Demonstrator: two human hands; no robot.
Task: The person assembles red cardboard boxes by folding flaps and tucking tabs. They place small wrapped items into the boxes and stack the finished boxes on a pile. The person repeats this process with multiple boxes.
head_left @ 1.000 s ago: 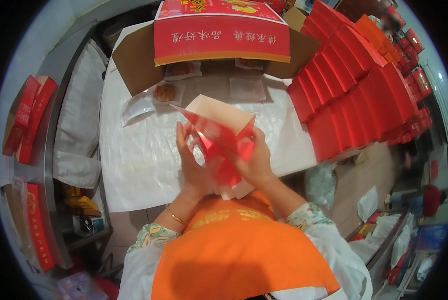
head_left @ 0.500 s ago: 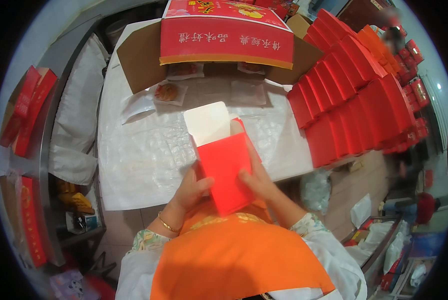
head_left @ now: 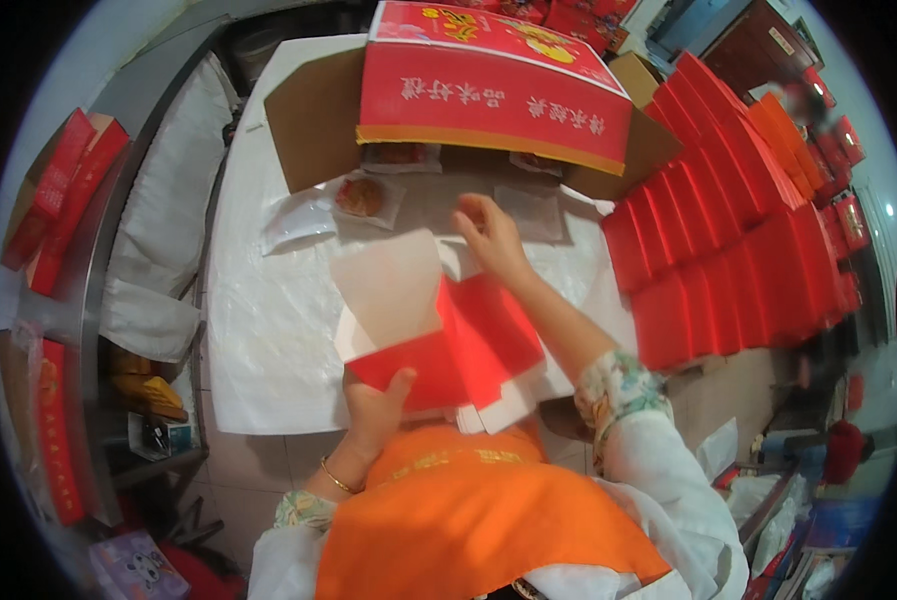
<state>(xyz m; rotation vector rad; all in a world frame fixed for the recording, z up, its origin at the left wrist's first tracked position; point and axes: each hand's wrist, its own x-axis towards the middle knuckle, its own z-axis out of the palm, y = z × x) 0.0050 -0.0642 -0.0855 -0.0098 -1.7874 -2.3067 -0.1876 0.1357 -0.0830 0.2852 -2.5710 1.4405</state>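
- Cardboard, thin by its look, formed the red carton (head_left: 398, 370) at the centre of the frame; it seemed light, stiff along its folds and easily creased.
- Its glossy red faces were probably a little slippery, and the pale flap (head_left: 390, 285) at its upper left looked the floppiest part, so the firm side panels offered the better hold.
- The left hand (head_left: 373, 412) gripped the carton's lower left, thumb laid over the red face and fingers hidden beneath.
- The right hand (head_left: 493, 238) hung above the carton's upper right, apart from it, fingers loosely bent, with nothing visible in its grasp.
- Beyond lay a white-covered table (head_left: 268, 340), its covering wrinkled and faintly shiny; a wrapped pastry (head_left: 361, 198) rested on it, left of a clear packet (head_left: 538, 212).
- A large red box (head_left: 488, 105) stood open toward the person at the top of the frame.
- Stacked red cartons (head_left: 728, 280) filled the right; a tiled floor (head_left: 253, 460) showed lower left.
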